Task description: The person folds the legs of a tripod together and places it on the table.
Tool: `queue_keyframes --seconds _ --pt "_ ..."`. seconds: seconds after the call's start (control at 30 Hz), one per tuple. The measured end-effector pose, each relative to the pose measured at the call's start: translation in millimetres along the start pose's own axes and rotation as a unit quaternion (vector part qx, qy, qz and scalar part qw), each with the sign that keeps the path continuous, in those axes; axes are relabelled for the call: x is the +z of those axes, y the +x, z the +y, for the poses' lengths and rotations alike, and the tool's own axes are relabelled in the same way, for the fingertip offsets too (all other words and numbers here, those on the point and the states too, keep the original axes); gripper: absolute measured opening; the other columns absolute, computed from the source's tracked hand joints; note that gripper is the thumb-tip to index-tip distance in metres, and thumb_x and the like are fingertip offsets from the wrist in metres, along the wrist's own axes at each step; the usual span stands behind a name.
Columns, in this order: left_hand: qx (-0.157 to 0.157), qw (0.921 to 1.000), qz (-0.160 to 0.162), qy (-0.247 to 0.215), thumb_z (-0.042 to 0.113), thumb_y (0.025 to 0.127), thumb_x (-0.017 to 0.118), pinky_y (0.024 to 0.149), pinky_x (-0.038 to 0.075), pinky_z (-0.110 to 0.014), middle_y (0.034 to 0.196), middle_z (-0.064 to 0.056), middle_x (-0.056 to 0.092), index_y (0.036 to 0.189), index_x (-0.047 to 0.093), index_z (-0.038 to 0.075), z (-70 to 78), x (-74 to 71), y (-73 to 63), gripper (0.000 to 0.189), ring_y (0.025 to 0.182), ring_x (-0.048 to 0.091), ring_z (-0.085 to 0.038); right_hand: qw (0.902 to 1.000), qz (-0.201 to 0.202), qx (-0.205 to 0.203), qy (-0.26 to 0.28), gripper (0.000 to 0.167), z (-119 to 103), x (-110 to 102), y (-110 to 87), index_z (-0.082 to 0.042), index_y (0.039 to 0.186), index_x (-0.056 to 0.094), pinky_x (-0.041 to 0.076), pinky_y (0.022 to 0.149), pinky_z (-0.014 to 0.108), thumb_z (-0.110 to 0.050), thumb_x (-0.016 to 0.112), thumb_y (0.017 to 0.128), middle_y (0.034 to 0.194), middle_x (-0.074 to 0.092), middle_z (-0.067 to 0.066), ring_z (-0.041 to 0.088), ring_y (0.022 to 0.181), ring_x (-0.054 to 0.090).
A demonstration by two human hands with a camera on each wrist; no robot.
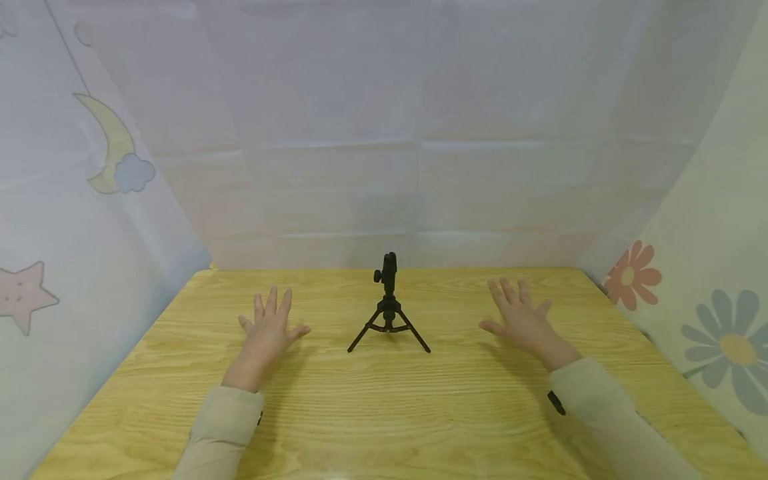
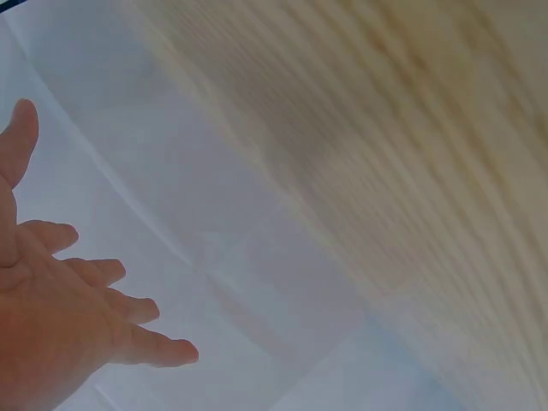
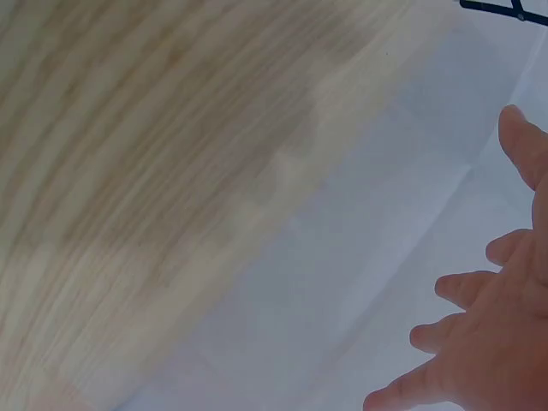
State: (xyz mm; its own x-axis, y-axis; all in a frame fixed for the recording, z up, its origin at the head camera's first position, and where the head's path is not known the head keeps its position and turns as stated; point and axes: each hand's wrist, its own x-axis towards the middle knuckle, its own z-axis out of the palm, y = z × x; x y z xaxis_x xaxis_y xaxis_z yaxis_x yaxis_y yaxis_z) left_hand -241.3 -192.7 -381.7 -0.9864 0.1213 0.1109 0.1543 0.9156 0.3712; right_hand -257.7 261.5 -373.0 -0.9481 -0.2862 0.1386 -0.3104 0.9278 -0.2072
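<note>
My left hand (image 1: 267,340): fingers spread, thumb angled in toward the middle, tips pointing to the far edge of the table (image 1: 384,407). My right hand (image 1: 528,327): likewise fanned wide, thumb turned inward. Both grips loose, palms facing down. Whether any fingertip meets the wood, I cannot tell.

Tripod (image 1: 389,304): upright on the table between my hands, toward the far edge, well apart from each. Black, slim, angular. Straight legs splayed outward, thin struts bracing them; short stem above, narrow blocky head, round knob (image 1: 377,275) on its left side.

Table surface: yellowish wood grain, long wavy lines running crosswise, faint sheen. Soft shadows lie beside both my forearms.

Left sleeve (image 1: 227,417) and right sleeve (image 1: 591,390): light beige cloth, broad cuffs. A small black piece (image 1: 556,403) shows at the right cuff, partly covered.

Sheet (image 1: 336,193) behind: pale, smooth, fold creases crossing in a grid. Printed at left: yellow crescent moon (image 1: 114,143), scalloped blue cloud (image 1: 135,173) over its lower part, pink star (image 1: 21,293). At right: red flower (image 1: 627,275) and grey-blue flower (image 1: 738,349), long rounded petals, yellowish centres.

Wrist views: fingers separated on both sides; grain blurred close up.
</note>
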Motion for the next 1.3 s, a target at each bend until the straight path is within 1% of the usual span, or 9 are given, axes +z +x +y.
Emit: queue_keyframes --seconds 0.1,0.27,0.53,0.67,0.87,1.0,1.13,1.3 --pt "0.002 1.0000 -0.002 -0.003 0.034 0.096 0.062 0.095 -0.001 -0.082 0.156 -0.031 -0.004 0.154 0.012 -0.002 1.2 0.4 0.2 0.085 0.138 -0.013 -0.056 1.0000 0.004 -0.003 0.001 0.089 -1.9 4.6 -0.2 -0.001 0.154 0.014 -0.001 0.087 0.087 -0.045 0.061 0.093 0.155 0.009 0.031 0.058 0.138 -0.004" --pt "0.012 0.9999 -0.003 -0.007 0.033 0.096 0.062 0.095 0.000 -0.082 0.156 -0.032 -0.002 0.153 0.012 -0.003 5.5 2.1 0.7 0.084 0.138 -0.012 -0.056 0.9998 0.010 -0.003 0.015 0.089 -4.7 8.2 -0.7 -0.001 0.154 0.015 -0.002 0.087 0.087 -0.049 0.059 0.094 0.155 0.010 0.032 0.057 0.138 -0.004" --pt "0.023 0.9997 -0.002 -0.011 0.032 0.096 0.062 0.095 0.002 -0.081 0.156 -0.032 0.001 0.153 0.014 -0.003 14.5 5.2 -0.5 0.083 0.138 -0.009 -0.056 0.9997 0.015 -0.012 0.014 0.083 -14.9 7.3 -1.7 0.000 0.153 0.017 -0.002 0.085 0.087 -0.036 0.064 0.094 0.154 0.013 0.032 0.060 0.137 -0.001" --pt "0.028 0.9987 -0.008 -0.042 0.034 0.096 0.061 0.096 0.002 -0.081 0.156 -0.031 0.001 0.154 0.012 -0.002 19.7 6.6 -0.2 0.084 0.139 -0.010 -0.055 0.9994 0.020 -0.023 0.017 0.081 -20.8 7.7 -2.7 0.001 0.152 0.019 0.000 0.085 0.087 -0.033 0.064 0.094 0.153 0.015 0.033 0.060 0.137 0.002" --pt "0.036 0.9940 -0.024 -0.100 0.042 0.096 0.057 0.099 0.000 -0.079 0.158 -0.027 0.001 0.155 0.009 0.000 29.4 10.4 3.3 0.087 0.140 -0.010 -0.052 0.9986 0.035 -0.037 0.013 0.078 -30.9 7.6 -3.5 0.003 0.151 0.022 0.009 0.086 0.087 -0.031 0.064 0.095 0.151 0.023 0.033 0.060 0.135 0.012" --pt "0.041 0.9911 -0.028 -0.124 0.043 0.097 0.056 0.102 0.000 -0.076 0.158 -0.025 0.001 0.155 0.008 0.002 36.6 9.7 3.9 0.086 0.141 -0.009 -0.050 0.9982 0.038 -0.038 0.027 0.076 -37.0 7.5 -3.0 0.004 0.150 0.023 0.010 0.088 0.086 -0.029 0.064 0.095 0.151 0.023 0.032 0.059 0.135 0.016" --pt "0.049 0.9894 -0.025 -0.135 0.042 0.097 0.057 0.104 0.001 -0.073 0.158 -0.026 0.002 0.155 0.009 0.001 44.6 6.0 2.6 0.086 0.141 -0.009 -0.050 0.9972 0.041 -0.039 0.048 0.074 -42.3 8.2 -2.2 0.004 0.150 0.025 0.011 0.090 0.085 -0.028 0.063 0.096 0.151 0.025 0.032 0.058 0.135 0.018" --pt "0.052 0.9903 -0.021 -0.127 0.041 0.096 0.058 0.106 0.000 -0.070 0.158 -0.025 0.003 0.155 0.010 0.003 52.3 4.2 4.2 0.086 0.142 -0.007 -0.049 0.9952 0.044 -0.040 0.078 0.072 -50.0 9.5 -1.5 0.004 0.150 0.025 0.016 0.089 0.084 -0.026 0.062 0.097 0.151 0.027 0.030 0.056 0.135 0.021"
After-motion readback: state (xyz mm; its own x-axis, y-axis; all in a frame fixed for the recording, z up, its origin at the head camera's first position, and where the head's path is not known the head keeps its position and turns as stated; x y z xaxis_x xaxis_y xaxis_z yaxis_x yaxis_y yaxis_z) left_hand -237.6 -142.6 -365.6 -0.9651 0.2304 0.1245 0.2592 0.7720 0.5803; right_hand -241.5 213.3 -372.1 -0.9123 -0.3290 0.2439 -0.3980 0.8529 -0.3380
